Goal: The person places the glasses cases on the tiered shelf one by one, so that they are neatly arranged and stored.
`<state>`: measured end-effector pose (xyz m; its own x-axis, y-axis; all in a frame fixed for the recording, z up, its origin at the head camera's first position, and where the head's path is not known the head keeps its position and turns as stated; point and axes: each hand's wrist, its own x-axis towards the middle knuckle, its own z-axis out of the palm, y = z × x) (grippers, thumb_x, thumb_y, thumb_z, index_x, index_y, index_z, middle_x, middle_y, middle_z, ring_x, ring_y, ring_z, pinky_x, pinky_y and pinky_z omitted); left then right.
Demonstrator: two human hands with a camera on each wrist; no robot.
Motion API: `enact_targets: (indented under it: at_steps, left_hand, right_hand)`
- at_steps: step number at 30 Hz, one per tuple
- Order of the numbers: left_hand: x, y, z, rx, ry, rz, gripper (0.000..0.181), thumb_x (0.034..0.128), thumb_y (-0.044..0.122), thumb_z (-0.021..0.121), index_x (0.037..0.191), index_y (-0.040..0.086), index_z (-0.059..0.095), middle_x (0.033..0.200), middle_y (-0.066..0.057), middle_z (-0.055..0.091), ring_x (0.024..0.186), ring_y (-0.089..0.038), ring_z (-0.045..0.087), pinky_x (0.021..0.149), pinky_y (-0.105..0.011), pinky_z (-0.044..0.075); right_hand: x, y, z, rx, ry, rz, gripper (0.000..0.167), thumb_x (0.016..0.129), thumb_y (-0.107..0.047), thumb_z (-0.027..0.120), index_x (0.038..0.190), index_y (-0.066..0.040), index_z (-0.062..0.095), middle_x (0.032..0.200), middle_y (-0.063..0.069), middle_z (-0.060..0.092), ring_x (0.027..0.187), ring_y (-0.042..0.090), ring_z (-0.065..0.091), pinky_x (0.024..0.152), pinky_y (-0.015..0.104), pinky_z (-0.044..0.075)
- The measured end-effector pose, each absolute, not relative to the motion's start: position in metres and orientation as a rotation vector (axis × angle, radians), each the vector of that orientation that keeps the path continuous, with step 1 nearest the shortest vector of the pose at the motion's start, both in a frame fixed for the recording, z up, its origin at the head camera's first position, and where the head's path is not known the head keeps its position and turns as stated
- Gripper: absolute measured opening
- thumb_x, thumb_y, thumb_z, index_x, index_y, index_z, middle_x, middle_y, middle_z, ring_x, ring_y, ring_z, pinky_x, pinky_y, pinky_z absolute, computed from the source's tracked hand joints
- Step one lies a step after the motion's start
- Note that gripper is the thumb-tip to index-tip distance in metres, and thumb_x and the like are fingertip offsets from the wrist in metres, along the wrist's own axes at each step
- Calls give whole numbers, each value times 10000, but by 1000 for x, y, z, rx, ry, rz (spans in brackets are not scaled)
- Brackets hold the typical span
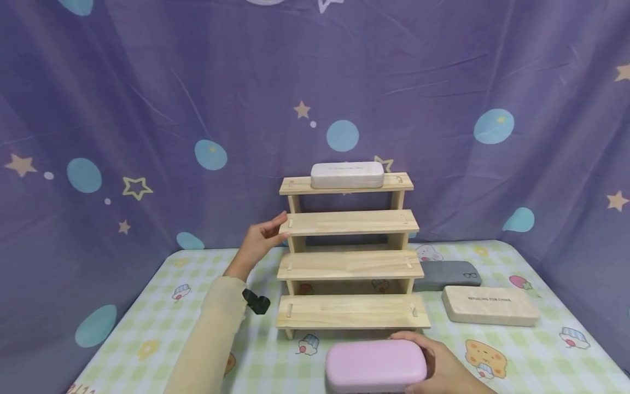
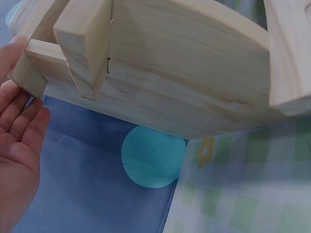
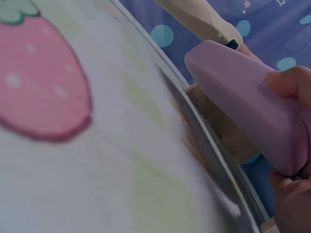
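A pink glasses case [image 1: 376,365] is in my right hand [image 1: 438,364], which grips its right end at the table's front, before the stepped wooden shelf [image 1: 351,312]. In the right wrist view, the thumb lies on one side of the pink case [image 3: 243,97] and the fingers are partly hidden. My left hand [image 1: 261,241] holds the left end of the second board from the top. In the left wrist view, the left hand [image 2: 22,131] has its thumb and fingers around that board's end. A whitish glasses case [image 1: 346,175] lies on the top board.
Right of the shelf, a grey glasses case [image 1: 448,274] lies partly behind a beige case [image 1: 489,306] with printed letters. A green-checked cloth [image 1: 162,328] covers the table. Behind the table hangs a purple curtain [image 1: 246,82] with stars and dots.
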<state>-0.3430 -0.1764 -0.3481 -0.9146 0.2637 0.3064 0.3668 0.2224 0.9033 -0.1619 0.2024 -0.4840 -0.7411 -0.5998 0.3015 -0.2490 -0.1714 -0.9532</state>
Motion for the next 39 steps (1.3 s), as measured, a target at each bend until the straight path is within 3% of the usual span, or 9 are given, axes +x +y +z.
enact_targets:
  at_steps: [5,12,22,32,39]
  left_hand:
    - [-342,-176,-349,-620,-2399,-1794,504,867,36,667,1333,-35,487,1438,-118,402,1332,-240,378,1001,-191,390]
    - [-340,-173,-346,-604,-2415,-1774,503,864,44,675,1326,-39,493,1430,-119,413,1321,-240,394,1008,-210,385]
    - [-343,-173,-347,-618,-2415,-1788,505,870,46,668,1334,-34,486,1439,-118,404,1334,-236,376,1018,-204,376]
    - [-348,-176,-352,-656,-2362,-1793,495,861,-1,661,1316,-78,481,1426,-170,398,1316,-296,386,975,-168,411]
    - [-362,-182,-367,-663,-2338,-1793,496,858,31,674,1320,-36,505,1429,-126,419,1317,-249,401,975,-161,408]
  right_hand:
    - [-162,204,-474,-898,1836,-2003,678,763,100,667,1371,63,371,1277,-6,526,1063,130,550,820,319,544]
    - [-169,204,-450,-952,1957,-2041,703,718,124,703,1340,123,376,1288,33,535,1104,136,540,836,330,550]
    - [-189,205,-418,-1078,2065,-2053,737,687,139,721,1349,78,401,1307,14,529,1095,133,541,821,308,555]
    - [-213,207,-393,-990,2157,-2057,695,705,118,716,1337,52,437,1280,-36,549,1051,120,545,797,277,551]
    - [-236,205,-378,-901,2213,-2036,703,713,89,739,1346,38,437,1256,2,541,1031,132,548,809,249,536]
